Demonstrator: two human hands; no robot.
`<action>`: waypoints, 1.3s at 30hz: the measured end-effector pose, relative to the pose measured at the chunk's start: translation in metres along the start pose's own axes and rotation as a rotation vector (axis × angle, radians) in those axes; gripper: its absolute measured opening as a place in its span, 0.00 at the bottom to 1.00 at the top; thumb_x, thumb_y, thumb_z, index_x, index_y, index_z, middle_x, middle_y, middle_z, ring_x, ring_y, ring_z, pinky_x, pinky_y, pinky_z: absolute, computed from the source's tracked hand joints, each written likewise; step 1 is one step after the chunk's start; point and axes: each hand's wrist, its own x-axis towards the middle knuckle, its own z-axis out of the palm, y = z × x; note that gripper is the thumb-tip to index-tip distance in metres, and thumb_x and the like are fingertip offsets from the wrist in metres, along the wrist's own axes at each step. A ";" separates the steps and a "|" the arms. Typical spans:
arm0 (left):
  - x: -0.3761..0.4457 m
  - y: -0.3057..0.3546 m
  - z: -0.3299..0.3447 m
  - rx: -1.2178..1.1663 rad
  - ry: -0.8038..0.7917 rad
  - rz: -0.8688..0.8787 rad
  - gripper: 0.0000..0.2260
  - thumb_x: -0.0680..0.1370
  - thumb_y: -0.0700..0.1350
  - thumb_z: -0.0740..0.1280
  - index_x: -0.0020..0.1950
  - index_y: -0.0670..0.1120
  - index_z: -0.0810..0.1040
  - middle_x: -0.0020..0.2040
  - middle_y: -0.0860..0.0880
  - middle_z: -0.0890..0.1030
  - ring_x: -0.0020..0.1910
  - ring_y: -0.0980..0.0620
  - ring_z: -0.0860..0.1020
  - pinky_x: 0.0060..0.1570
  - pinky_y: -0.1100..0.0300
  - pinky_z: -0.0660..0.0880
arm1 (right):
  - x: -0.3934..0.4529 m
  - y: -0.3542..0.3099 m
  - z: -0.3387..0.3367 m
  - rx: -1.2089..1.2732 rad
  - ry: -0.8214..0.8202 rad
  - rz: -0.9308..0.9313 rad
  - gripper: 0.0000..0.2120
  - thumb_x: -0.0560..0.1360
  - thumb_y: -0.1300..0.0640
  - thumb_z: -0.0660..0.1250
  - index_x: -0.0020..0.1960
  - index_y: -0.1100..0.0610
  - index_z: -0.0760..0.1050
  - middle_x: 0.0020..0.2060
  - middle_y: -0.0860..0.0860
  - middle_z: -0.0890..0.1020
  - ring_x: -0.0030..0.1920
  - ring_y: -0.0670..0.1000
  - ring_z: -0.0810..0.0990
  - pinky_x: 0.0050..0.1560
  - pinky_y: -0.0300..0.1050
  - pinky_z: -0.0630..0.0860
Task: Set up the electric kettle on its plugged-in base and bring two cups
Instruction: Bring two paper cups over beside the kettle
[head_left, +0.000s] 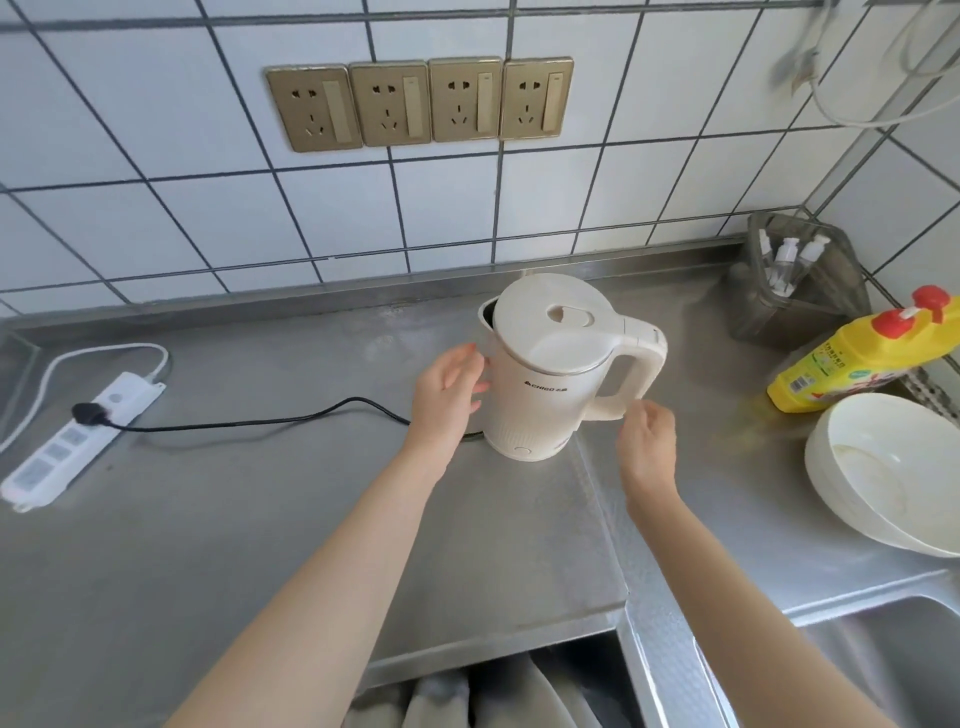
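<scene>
A cream electric kettle (540, 374) with its lid closed stands upright on the steel counter (260, 519), its handle pointing right. A dark sliver of its base (470, 435) shows under its left side. A black cord (249, 423) runs from there to a black plug in a white power strip (78, 441) at the left. My left hand (449, 397) rests open against the kettle's left side. My right hand (647, 441) hovers open just below the handle, not gripping it. No cups are in view.
Several gold wall sockets (418, 101) sit on the tiled wall. At the right are stacked white bowls (893, 473), a yellow cleaner bottle (862, 358) and a clear bin of small bottles (795, 275). A sink (893, 670) is at the lower right.
</scene>
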 end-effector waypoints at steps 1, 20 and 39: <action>-0.005 -0.002 -0.008 0.000 -0.005 -0.009 0.09 0.81 0.45 0.62 0.60 0.49 0.77 0.51 0.52 0.84 0.49 0.52 0.83 0.51 0.56 0.78 | -0.011 0.007 0.004 -0.027 -0.051 0.014 0.07 0.74 0.53 0.54 0.40 0.54 0.66 0.36 0.48 0.69 0.36 0.51 0.67 0.37 0.45 0.65; -0.198 -0.074 -0.311 -0.031 0.467 0.054 0.12 0.80 0.32 0.61 0.47 0.47 0.80 0.37 0.46 0.82 0.38 0.52 0.82 0.46 0.57 0.81 | -0.291 0.014 0.213 -0.264 -0.729 -0.288 0.11 0.78 0.61 0.61 0.60 0.56 0.73 0.50 0.50 0.80 0.45 0.44 0.77 0.39 0.27 0.70; -0.294 -0.124 -0.599 0.019 0.913 -0.130 0.09 0.76 0.39 0.68 0.52 0.52 0.79 0.42 0.48 0.83 0.45 0.47 0.82 0.53 0.46 0.79 | -0.532 0.016 0.448 -0.383 -1.167 -0.440 0.10 0.77 0.62 0.64 0.58 0.57 0.74 0.40 0.44 0.77 0.40 0.41 0.75 0.39 0.27 0.69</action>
